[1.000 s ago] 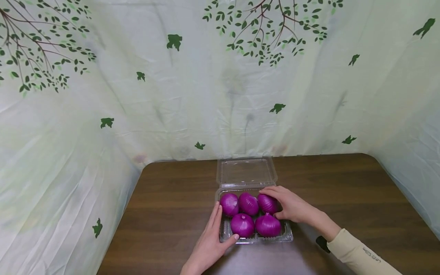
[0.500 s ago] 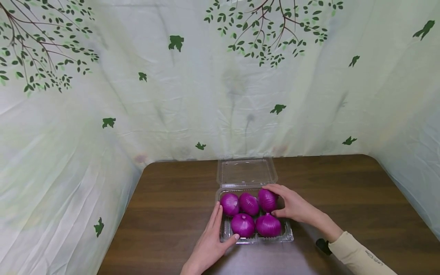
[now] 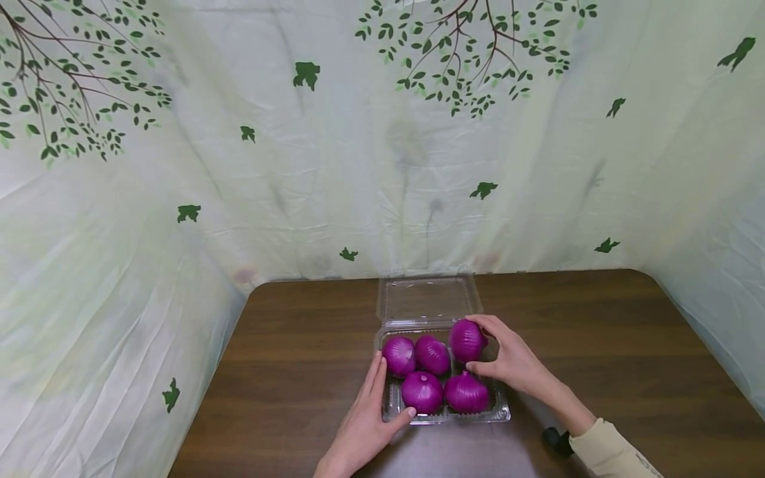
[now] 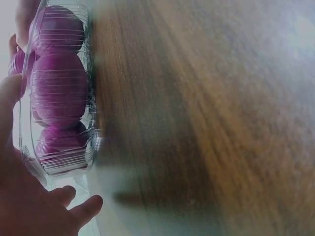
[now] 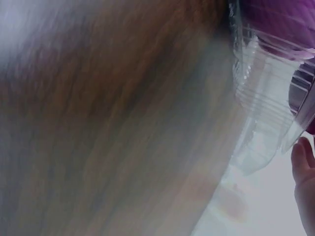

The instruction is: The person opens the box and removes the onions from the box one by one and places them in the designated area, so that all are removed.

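Purple onions sit in a clear plastic clamshell container, two in the front row and two at the back left. A fifth-place onion aside, my right hand grips one onion between fingers and thumb, raised over the back right corner. My left hand rests at the container's left side, fingers straight along the wall and thumb at the front rim. In the left wrist view, onions show through the ribbed wall. The right wrist view catches only some fingertips beside the container.
The container's hinged lid lies open toward the back of the brown wooden table. Behind it hangs a pale curtain printed with leaves and branches. A dark object shows by the right wrist.
My right hand has raised the back right onion upward, away from the container's floor. The left hand, the container and the other onions have stayed put.
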`<action>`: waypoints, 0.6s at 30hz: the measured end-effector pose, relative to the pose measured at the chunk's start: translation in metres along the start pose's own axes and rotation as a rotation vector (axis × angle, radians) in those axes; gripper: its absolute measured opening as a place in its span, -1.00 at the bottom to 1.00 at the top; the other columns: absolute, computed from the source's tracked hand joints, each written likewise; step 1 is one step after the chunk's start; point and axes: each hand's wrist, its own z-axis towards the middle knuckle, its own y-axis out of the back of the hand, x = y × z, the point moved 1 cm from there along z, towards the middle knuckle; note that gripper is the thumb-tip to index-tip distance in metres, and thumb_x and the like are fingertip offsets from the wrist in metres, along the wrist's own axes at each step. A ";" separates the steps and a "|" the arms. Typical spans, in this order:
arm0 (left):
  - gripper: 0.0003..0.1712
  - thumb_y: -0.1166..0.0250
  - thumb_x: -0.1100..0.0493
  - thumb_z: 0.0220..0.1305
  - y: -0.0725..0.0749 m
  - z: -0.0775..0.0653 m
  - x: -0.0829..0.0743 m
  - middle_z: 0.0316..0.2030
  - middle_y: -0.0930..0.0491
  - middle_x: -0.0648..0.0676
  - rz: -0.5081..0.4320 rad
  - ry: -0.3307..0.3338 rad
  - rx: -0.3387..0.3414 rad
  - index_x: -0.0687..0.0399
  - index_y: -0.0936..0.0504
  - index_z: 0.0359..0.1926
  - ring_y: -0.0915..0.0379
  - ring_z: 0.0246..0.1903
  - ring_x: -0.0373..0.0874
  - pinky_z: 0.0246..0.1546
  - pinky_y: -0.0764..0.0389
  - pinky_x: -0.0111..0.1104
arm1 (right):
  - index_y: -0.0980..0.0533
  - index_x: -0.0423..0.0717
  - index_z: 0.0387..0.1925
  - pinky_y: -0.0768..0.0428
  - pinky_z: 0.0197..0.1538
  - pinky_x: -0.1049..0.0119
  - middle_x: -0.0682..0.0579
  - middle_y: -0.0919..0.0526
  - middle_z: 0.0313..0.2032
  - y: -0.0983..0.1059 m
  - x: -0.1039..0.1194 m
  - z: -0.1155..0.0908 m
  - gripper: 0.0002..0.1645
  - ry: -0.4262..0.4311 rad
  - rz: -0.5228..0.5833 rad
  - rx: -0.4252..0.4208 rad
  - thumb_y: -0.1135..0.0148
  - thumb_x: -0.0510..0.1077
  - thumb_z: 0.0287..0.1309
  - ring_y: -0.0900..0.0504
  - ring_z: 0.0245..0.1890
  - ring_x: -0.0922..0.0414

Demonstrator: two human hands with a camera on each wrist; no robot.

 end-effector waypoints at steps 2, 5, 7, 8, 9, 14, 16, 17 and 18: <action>0.18 -0.26 -0.39 0.18 0.000 0.000 0.000 0.56 0.26 -0.06 0.000 -0.003 -0.002 0.03 0.10 0.57 0.05 0.45 0.04 0.27 -0.30 0.05 | -0.40 0.09 0.29 -0.60 0.00 0.13 0.12 -0.47 0.11 0.000 0.001 -0.001 -0.04 -0.010 0.006 -0.024 -0.64 -0.21 -0.21 -0.52 -0.01 0.16; 0.18 -0.26 -0.40 0.18 0.001 0.000 0.000 0.56 0.25 -0.05 0.007 -0.008 -0.005 0.04 0.09 0.57 0.06 0.45 0.05 0.28 -0.28 0.05 | -0.38 0.07 0.29 -0.59 0.03 0.22 0.09 -0.44 0.10 0.001 0.003 -0.004 -0.05 -0.029 0.042 -0.042 -0.63 -0.22 -0.19 -0.51 -0.01 0.14; 0.18 -0.25 -0.40 0.18 0.001 0.000 -0.001 0.56 0.24 -0.04 0.012 -0.006 -0.005 0.04 0.09 0.57 0.07 0.45 0.05 0.28 -0.27 0.07 | -0.36 0.06 0.29 -0.58 0.07 0.28 0.08 -0.42 0.10 0.003 0.005 -0.006 -0.06 -0.046 0.077 -0.044 -0.61 -0.24 -0.16 -0.50 0.01 0.13; 0.18 -0.25 -0.41 0.18 0.001 0.000 -0.001 0.56 0.24 -0.04 0.015 -0.006 -0.005 0.04 0.09 0.57 0.08 0.46 0.05 0.28 -0.27 0.07 | -0.36 0.06 0.29 -0.57 0.08 0.29 0.09 -0.41 0.11 0.004 0.006 -0.007 -0.06 -0.057 0.090 -0.049 -0.61 -0.26 -0.16 -0.50 0.02 0.13; 0.18 -0.25 -0.41 0.18 0.001 -0.001 -0.001 0.56 0.23 -0.03 0.017 -0.004 -0.005 0.04 0.09 0.57 0.08 0.46 0.06 0.27 -0.27 0.08 | -0.35 0.06 0.29 -0.57 0.09 0.28 0.09 -0.40 0.11 0.005 0.007 -0.008 -0.05 -0.064 0.099 -0.052 -0.61 -0.27 -0.16 -0.50 0.03 0.12; 0.18 -0.25 -0.40 0.18 0.001 -0.001 -0.001 0.56 0.23 -0.02 0.019 0.000 0.001 0.05 0.09 0.57 0.09 0.46 0.06 0.26 -0.28 0.10 | -0.34 0.04 0.30 -0.59 0.07 0.07 0.06 -0.39 0.11 0.011 0.010 -0.014 -0.03 -0.090 0.102 -0.093 -0.60 -0.30 -0.18 -0.50 0.06 0.07; 0.17 -0.25 -0.40 0.18 0.001 -0.001 -0.001 0.56 0.23 -0.01 0.018 -0.002 0.001 0.05 0.09 0.57 0.08 0.46 0.06 0.26 -0.29 0.11 | -0.34 0.02 0.30 -0.59 0.04 0.00 0.04 -0.38 0.12 0.014 0.011 -0.017 -0.03 -0.092 0.093 -0.109 -0.60 -0.31 -0.18 -0.49 0.05 0.04; 0.17 -0.26 -0.40 0.18 0.001 -0.001 -0.001 0.56 0.23 -0.02 0.017 -0.002 0.001 0.05 0.09 0.57 0.08 0.46 0.06 0.25 -0.29 0.11 | -0.34 0.02 0.30 -0.60 0.02 -0.01 0.03 -0.37 0.13 0.015 0.011 -0.018 -0.03 -0.092 0.079 -0.116 -0.60 -0.30 -0.19 -0.49 0.04 0.03; 0.17 -0.26 -0.39 0.18 0.001 -0.001 -0.001 0.56 0.23 -0.02 0.015 -0.003 0.000 0.05 0.08 0.57 0.08 0.46 0.07 0.25 -0.29 0.12 | -0.34 0.02 0.30 -0.61 0.00 -0.01 0.03 -0.37 0.13 0.017 0.011 -0.020 -0.03 -0.095 0.063 -0.121 -0.60 -0.30 -0.19 -0.49 0.03 0.04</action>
